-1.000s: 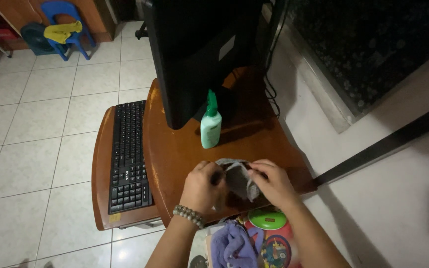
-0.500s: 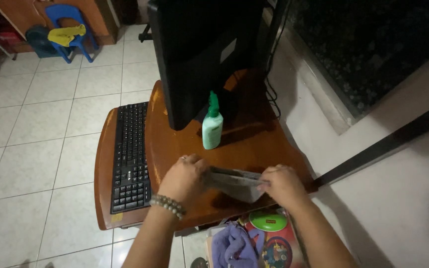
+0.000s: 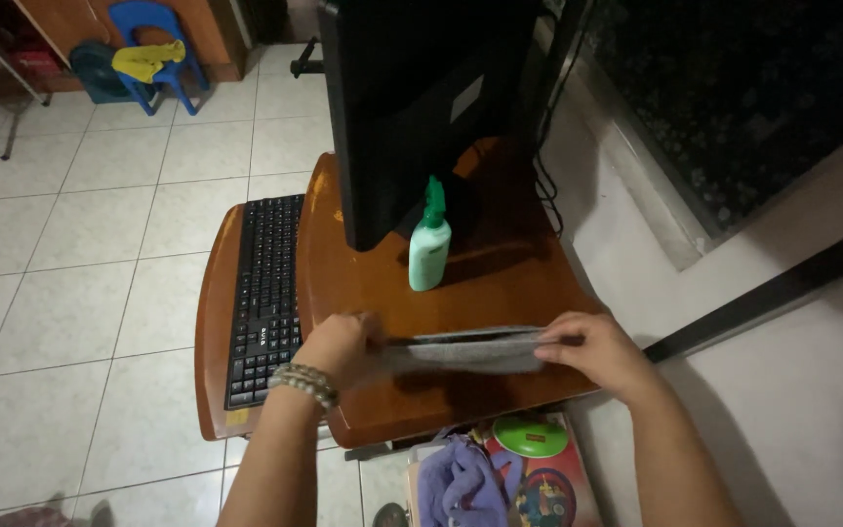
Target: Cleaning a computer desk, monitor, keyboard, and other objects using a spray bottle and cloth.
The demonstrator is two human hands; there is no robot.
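A: Report hand status and cloth position.

B: My left hand (image 3: 339, 344) and right hand (image 3: 592, 348) each pinch one end of the grey cloth (image 3: 465, 349), a soft flat strip stretched taut just above the glossy wooden counter (image 3: 500, 288).

A: Surroundings?

B: Smooth green plastic pump bottle (image 3: 429, 242) at 12 o'clock from the cloth; black keyboard (image 3: 265, 293) at 9 o'clock.

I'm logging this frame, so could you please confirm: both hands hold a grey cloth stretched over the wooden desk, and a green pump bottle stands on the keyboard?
Not quite. The bottle stands on the desk beside the monitor, not on the keyboard, as the head view shows. The rest holds: the left hand and right hand hold the grey cloth stretched over the desk.
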